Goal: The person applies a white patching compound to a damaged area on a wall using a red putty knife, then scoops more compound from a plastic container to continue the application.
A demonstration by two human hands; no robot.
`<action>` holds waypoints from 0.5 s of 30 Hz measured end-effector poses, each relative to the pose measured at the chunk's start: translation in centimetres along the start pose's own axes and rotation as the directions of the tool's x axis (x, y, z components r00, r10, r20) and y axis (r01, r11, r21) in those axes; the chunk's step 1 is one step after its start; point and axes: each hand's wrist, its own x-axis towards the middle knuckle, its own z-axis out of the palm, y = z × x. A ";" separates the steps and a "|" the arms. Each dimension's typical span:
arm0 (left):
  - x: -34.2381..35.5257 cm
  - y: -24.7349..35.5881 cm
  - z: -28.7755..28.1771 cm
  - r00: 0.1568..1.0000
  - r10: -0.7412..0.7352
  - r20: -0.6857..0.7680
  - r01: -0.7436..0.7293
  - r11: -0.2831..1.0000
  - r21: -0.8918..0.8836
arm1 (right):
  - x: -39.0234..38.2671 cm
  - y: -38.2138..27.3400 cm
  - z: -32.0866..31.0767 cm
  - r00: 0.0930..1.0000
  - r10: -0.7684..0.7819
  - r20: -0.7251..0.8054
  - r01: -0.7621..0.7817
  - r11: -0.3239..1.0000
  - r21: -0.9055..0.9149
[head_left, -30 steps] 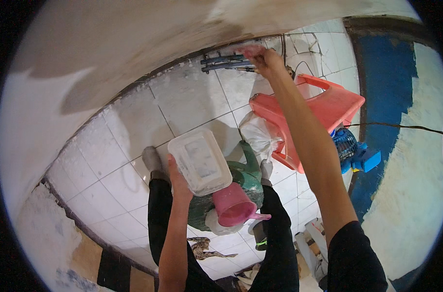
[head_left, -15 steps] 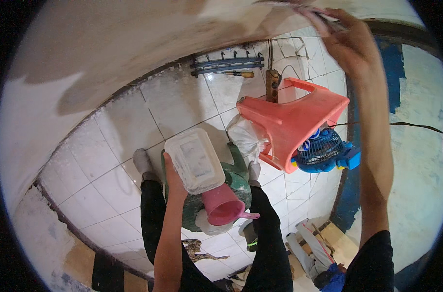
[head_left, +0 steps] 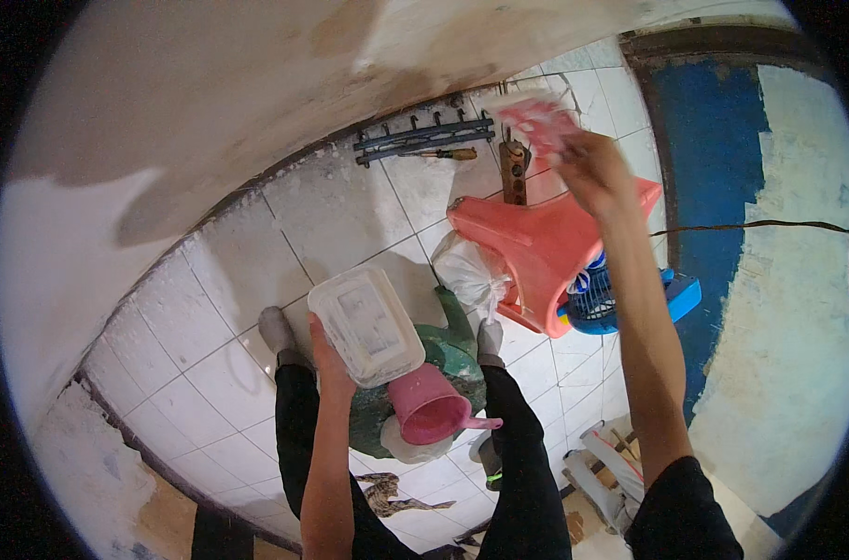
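Held only by the left hand (head_left: 331, 362) at 8 o'clock, the tub (head_left: 368, 325) could tip if the right hand (head_left: 594, 173) at 2 o'clock, clutching a blurred pink tool (head_left: 540, 123), overreaches.

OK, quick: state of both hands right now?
Left hand: holding the whitish rectangular container by its left side.
Right hand: closed on a pinkish-red thing, too blurred to identify.
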 end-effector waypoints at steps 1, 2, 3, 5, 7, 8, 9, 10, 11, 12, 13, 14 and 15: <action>0.0 -0.1 0.1 1.000 0.012 0.004 -0.012 0.999 0.042 | 2.4 1.9 0.6 0.999 0.029 -0.032 -0.030 0.999 -0.027; 0.0 0.0 -0.4 1.000 -0.015 0.009 0.015 1.000 -0.003 | 5.0 3.4 1.1 0.995 0.101 0.026 -0.102 0.995 0.014; 0.2 -0.2 -0.9 0.999 -0.044 0.023 0.045 0.998 -0.048 | 7.8 4.2 1.1 0.983 0.164 0.084 -0.169 0.984 0.049; 1.3 -1.2 0.9 0.989 -0.094 0.110 0.103 0.992 -0.072 | 14.4 2.4 -3.0 0.963 0.213 0.167 -0.206 0.977 -0.063; 0.9 -0.7 0.2 0.993 -0.053 0.109 0.056 0.998 -0.030 | 14.2 3.1 1.5 0.975 0.082 0.206 -0.070 0.995 -0.066; 0.6 -0.5 -0.4 0.996 -0.036 0.077 0.037 0.999 -0.019 | 13.4 2.7 4.0 0.975 0.015 0.224 0.000 0.998 -0.067; 0.4 -0.6 -0.8 0.998 -0.027 0.056 0.027 1.000 -0.011 | 12.8 1.6 5.3 0.985 0.011 0.171 -0.007 1.000 -0.026; 0.4 -0.9 -0.9 0.999 -0.023 0.046 0.023 1.000 -0.005 | 12.1 0.0 6.3 0.994 0.000 0.112 -0.001 1.000 0.011; 0.6 -1.3 -0.9 0.998 -0.038 0.051 0.040 0.999 -0.030 | 11.5 -1.6 6.9 0.999 -0.014 0.049 0.012 0.999 0.044; 0.9 -1.5 -1.0 0.997 -0.053 0.057 0.056 0.997 -0.056 | 10.8 -3.1 6.9 0.994 -0.043 0.099 0.038 0.998 0.053; 1.0 -1.8 -1.0 0.996 -0.067 0.064 0.073 0.994 -0.081 | 9.6 -4.8 6.5 0.986 -0.074 0.147 0.065 0.996 0.063; 1.1 -2.0 -0.7 0.996 -0.062 0.057 0.065 0.996 -0.059 | 8.6 -6.8 5.9 0.975 -0.107 0.194 0.095 0.993 0.071; 1.2 -2.2 -0.1 0.997 -0.057 0.053 0.059 0.998 -0.036 | 7.7 -9.3 5.2 0.987 -0.029 0.159 -0.001 0.983 0.184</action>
